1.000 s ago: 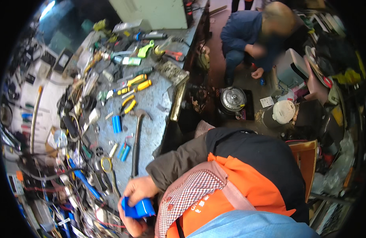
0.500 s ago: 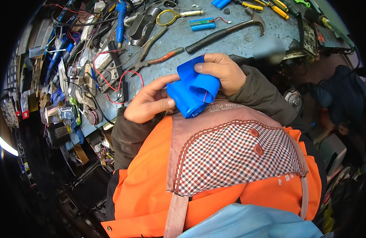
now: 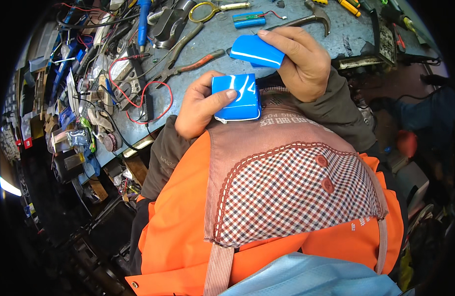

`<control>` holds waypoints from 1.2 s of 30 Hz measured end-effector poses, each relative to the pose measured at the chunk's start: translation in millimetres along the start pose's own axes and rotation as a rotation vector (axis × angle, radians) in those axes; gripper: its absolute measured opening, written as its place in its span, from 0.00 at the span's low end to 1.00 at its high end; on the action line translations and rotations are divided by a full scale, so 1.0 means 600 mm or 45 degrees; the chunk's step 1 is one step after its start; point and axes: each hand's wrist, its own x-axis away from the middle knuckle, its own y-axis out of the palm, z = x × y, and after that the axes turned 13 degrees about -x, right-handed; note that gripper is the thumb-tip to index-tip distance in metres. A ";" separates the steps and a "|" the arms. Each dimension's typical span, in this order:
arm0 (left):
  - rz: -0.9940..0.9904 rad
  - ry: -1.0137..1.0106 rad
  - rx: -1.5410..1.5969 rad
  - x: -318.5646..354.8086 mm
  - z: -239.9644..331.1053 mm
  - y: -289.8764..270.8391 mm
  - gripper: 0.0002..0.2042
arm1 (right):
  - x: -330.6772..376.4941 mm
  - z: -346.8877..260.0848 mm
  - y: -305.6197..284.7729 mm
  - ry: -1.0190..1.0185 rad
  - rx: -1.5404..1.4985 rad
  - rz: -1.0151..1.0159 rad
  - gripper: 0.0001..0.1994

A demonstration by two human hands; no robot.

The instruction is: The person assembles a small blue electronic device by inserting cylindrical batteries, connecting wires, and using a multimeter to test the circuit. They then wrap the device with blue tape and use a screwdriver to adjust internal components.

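Left hand (image 3: 200, 106): closed around a square blue shrink-wrapped battery pack with white edges (image 3: 236, 97), thumb laid flat across its face, fingers hidden behind it; the pack sits just above the checked red-and-white apron bib (image 3: 291, 182). Right hand (image 3: 299, 61): curled over a second blue wrapped pack, flatter and oblong (image 3: 257, 51), gripped from above by fingers and thumb, its free end pointing toward the left hand; the two packs lie near each other but apart. Beyond the right hand's fingertips: a steel claw hammer with dark handle (image 3: 306, 17) lying on the grey-blue metal workbench (image 3: 222, 37). Beyond the left hand: red-handled pliers (image 3: 188, 66), and further off a pair of small blue cylindrical cells with leads (image 3: 249, 19). To the outer side of the left hand: a loop of red wire (image 3: 153, 101) and a dense litter of cables and small parts. Below both hands: orange jacket (image 3: 188, 246) with dark sleeves, and a pale blue face mask (image 3: 306, 278) at the lower edge.
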 end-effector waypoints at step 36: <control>-0.076 -0.118 0.195 -0.021 0.011 0.014 0.19 | 0.037 0.049 0.014 -0.390 0.339 -0.191 0.26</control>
